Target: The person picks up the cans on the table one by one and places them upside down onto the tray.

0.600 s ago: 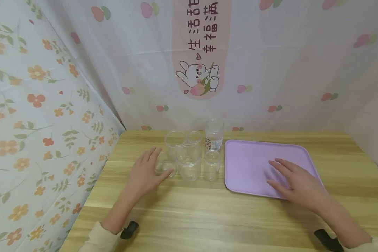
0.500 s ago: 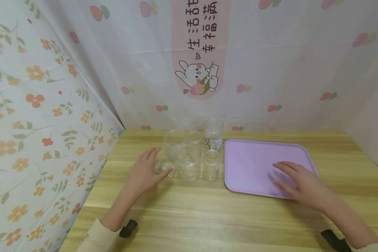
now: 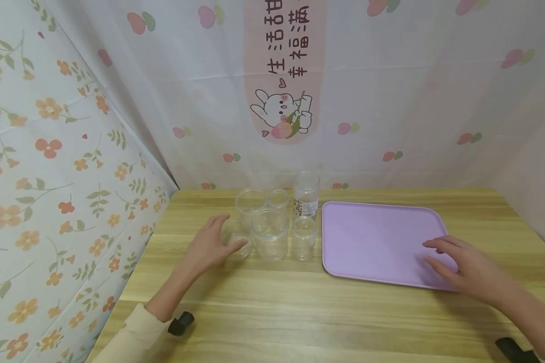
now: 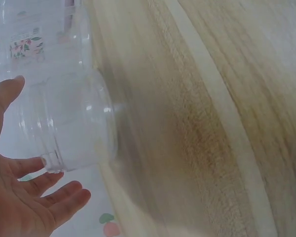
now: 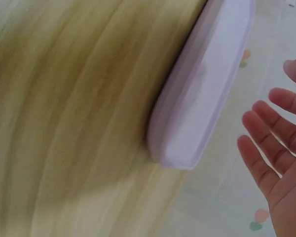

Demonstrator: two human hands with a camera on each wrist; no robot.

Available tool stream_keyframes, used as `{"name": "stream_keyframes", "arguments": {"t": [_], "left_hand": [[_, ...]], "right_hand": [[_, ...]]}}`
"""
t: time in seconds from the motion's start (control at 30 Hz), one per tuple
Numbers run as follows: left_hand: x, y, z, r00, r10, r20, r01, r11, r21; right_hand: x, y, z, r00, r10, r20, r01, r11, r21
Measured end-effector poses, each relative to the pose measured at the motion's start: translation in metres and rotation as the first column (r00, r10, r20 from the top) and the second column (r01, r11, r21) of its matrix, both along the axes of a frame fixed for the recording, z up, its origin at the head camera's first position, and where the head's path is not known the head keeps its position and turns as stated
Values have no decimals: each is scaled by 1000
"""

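Observation:
My left hand (image 3: 207,248) is spread beside the leftmost clear plastic jar (image 3: 242,244), its thumb in front of the jar and its fingers on the far left side. In the left wrist view, thumb and straight fingers (image 4: 71,197) flank that clear jar (image 4: 76,123), with fingertips right at its rim. My right hand (image 3: 472,269) hovers over the right edge of a lilac tray (image 3: 372,242), holding nothing. The right wrist view shows its fingers (image 5: 269,136) loosely extended, apart from the tray (image 5: 187,113).
Right of the left hand, several clear jars stand close together: a wide one (image 3: 270,242) and a narrow one (image 3: 304,242) in front, a tall labelled one (image 3: 306,204) behind. The wooden table (image 3: 272,312) meets a patterned curtain (image 3: 368,101) at the back.
My right hand has moved right, from over the tray's middle to its right edge. My left hand stays beside the leftmost jar with little change.

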State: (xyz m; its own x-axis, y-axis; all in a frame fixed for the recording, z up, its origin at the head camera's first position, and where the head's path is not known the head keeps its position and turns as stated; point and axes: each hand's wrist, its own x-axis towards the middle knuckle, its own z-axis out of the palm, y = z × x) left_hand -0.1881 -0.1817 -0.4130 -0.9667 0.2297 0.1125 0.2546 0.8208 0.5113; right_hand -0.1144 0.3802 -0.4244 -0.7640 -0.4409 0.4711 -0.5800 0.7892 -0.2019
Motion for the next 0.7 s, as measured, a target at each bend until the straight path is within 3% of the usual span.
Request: {"name": "stream_keyframes", "arguments": {"t": [0.23,0.43,0.57,0.7], "left_hand": [[-4,3,-5,999,-11,43,10,1000,8],[-5,5,-7,998,-26,49,26,1000,1],[-5,6,-6,999,-36,40,36,999,0],[-4,6,-5,999,-40,23,40,999,-4]], "right_hand": [[0,11,-4,999,-41,35,44,997,-67],[-5,13,-6,999,3,35,3,989,-151],[-6,12,-7,993,4,116,27,963,-268],[-7,12,-4,970,-15,243,112,913,-392]]}}
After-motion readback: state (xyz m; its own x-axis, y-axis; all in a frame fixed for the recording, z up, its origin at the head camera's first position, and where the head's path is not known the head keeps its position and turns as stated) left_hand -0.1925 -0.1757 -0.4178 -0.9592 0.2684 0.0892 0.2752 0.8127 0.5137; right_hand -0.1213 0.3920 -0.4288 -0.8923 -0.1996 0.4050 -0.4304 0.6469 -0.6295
